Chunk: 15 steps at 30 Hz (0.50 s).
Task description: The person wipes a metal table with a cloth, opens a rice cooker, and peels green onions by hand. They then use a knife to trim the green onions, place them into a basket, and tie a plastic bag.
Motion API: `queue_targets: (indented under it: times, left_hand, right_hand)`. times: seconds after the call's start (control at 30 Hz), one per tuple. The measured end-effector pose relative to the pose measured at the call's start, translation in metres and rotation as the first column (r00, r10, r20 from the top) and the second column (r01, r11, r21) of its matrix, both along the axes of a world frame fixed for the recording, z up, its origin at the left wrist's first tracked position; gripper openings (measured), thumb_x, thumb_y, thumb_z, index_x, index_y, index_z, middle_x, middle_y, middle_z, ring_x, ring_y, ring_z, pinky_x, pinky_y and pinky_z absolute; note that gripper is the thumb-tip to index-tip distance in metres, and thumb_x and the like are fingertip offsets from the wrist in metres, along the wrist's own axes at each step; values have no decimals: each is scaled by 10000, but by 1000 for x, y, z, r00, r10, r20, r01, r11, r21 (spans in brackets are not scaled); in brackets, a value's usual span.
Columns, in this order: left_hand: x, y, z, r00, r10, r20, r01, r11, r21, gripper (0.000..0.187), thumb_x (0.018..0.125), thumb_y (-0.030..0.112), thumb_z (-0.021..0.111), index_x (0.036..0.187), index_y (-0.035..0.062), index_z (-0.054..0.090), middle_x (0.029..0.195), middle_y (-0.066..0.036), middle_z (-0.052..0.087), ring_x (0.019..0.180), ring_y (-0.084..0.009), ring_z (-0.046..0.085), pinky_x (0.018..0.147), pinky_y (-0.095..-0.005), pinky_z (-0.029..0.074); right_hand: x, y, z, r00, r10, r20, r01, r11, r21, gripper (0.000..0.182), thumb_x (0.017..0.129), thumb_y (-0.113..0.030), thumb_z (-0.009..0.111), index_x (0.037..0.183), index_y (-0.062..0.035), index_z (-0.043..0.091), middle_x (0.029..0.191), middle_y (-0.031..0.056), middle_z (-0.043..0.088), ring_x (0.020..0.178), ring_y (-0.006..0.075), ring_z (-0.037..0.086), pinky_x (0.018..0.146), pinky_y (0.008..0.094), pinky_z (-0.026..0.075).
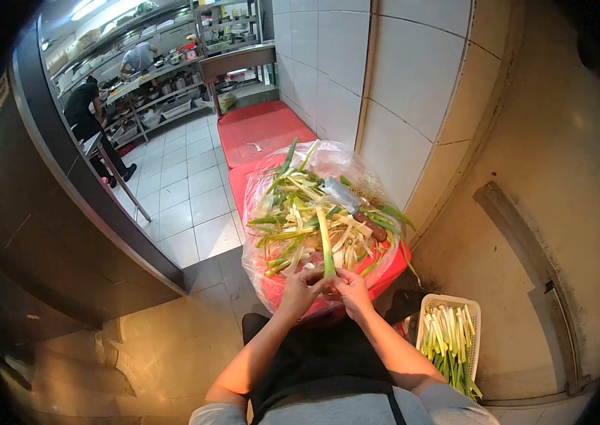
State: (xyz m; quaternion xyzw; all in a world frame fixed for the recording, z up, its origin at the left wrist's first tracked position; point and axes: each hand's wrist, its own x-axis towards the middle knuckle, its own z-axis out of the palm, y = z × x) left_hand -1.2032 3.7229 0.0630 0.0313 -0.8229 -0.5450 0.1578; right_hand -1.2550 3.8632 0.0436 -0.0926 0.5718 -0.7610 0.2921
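Observation:
Both my hands meet over the near edge of a clear plastic bag [254, 251] heaped with scallion trimmings [289, 205]. My left hand [302, 292] and my right hand [351, 290] are closed on the green part of one scallion [325, 237]. Its pale stalk points away from me over the heap. A cleaver [342, 193] with a brown handle lies on the trimmings, just beyond my right hand. Under the bag is a red plastic surface [400, 263].
Right of my legs, a white basket [475, 319] holds several scallions [449, 336]. A second red surface [264, 127] stands beyond the bag, against the tiled wall [402, 78]. Two people [86, 113] work at kitchen counters in the back left. A dark panel [66, 212] borders the left side.

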Motion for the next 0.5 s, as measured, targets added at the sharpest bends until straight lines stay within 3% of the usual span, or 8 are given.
queue_targets:
  times: [0.1, 0.3, 0.4, 0.5]
  left_hand:
    - [-1, 3, -12, 1000, 0, -9, 1, 1000, 23, 206, 790, 158, 655, 945, 22, 662, 811, -113, 663, 721, -175, 632, 640, -288, 475]
    - [-4, -11, -15, 990, -107, 94, 104, 994, 37, 207, 787, 152, 649, 930, 2, 654, 783, -128, 653, 686, -192, 625, 612, -305, 466]
    - [-3, -16, -6, 989, -113, 92, 120, 989, -82, 163, 801, 126, 623, 879, -14, 651, 736, -137, 636, 663, -192, 620, 593, -316, 460]
    - [-7, -21, -8, 999, -26, 42, 38, 949, -314, 136, 807, 106, 608, 853, -18, 641, 677, -139, 611, 644, -214, 619, 585, -332, 460]
  right_hand:
    - [-3, 4, -5, 990, -12, 140, 28, 994, -107, 228, 892, -178, 535, 1064, -30, 553, 865, 56, 628, 744, 135, 626, 614, 268, 535]
    - [-1, 6, -1, 992, -13, 128, 26, 995, -100, 218, 887, -160, 542, 1059, -28, 559, 878, 55, 632, 747, 132, 624, 628, 268, 528]
    - [-1, 6, -7, 999, -12, 42, 15, 995, -95, 213, 880, -136, 547, 1054, -13, 560, 881, 54, 632, 734, 123, 620, 609, 257, 521]
    - [-3, 10, -11, 998, -26, -62, 22, 998, -55, 207, 870, -116, 556, 1042, -2, 564, 874, 52, 634, 704, 111, 611, 598, 246, 515]
